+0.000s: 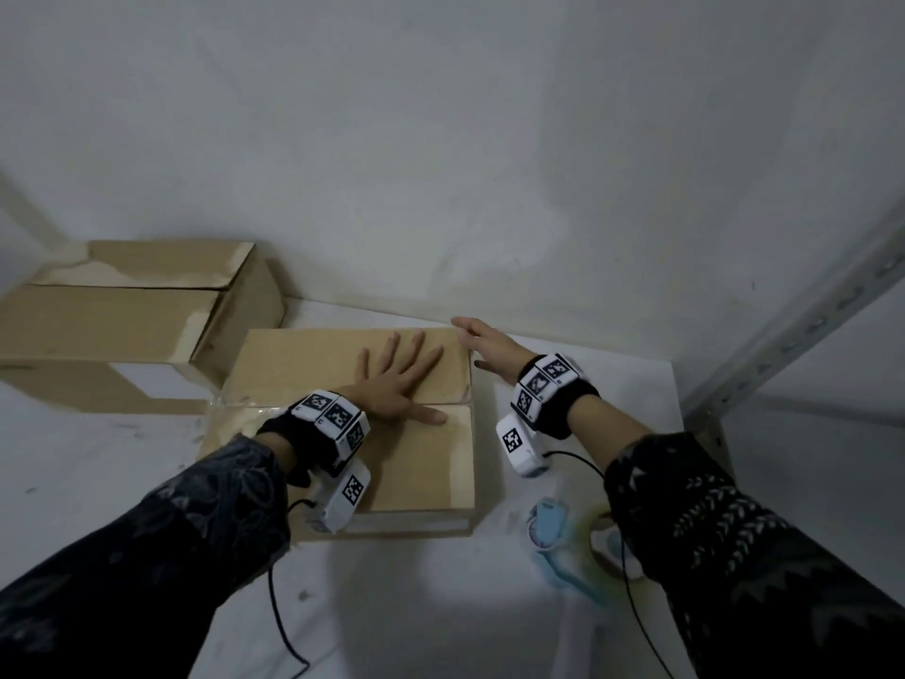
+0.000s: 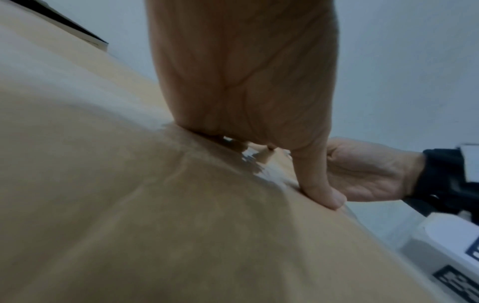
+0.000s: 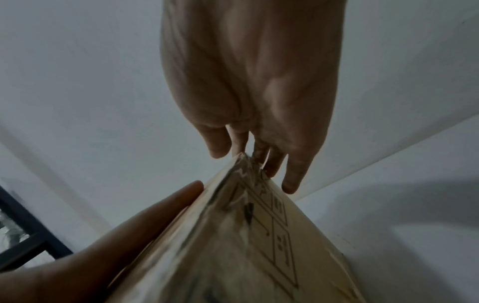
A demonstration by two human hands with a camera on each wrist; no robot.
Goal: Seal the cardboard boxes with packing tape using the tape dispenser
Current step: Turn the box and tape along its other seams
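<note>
A closed cardboard box (image 1: pixel 421 463) lies on the white table in front of me, with clear tape along part of its centre seam (image 1: pixel 245 409). My left hand (image 1: pixel 396 379) lies flat on the box top with fingers spread, thumb (image 2: pixel 318 184) pressing near the seam. My right hand (image 1: pixel 482 343) is at the box's far right corner, fingers straight, touching the corner edge (image 3: pixel 246 164). The light blue tape dispenser (image 1: pixel 553 531) lies on the table by my right forearm, in neither hand.
A larger cardboard box (image 1: pixel 122 316) with its flaps loosely shut stands at the back left against the wall. A grey metal shelf upright (image 1: pixel 803 325) rises on the right. Cables (image 1: pixel 279 624) trail from both wrist cameras over the table.
</note>
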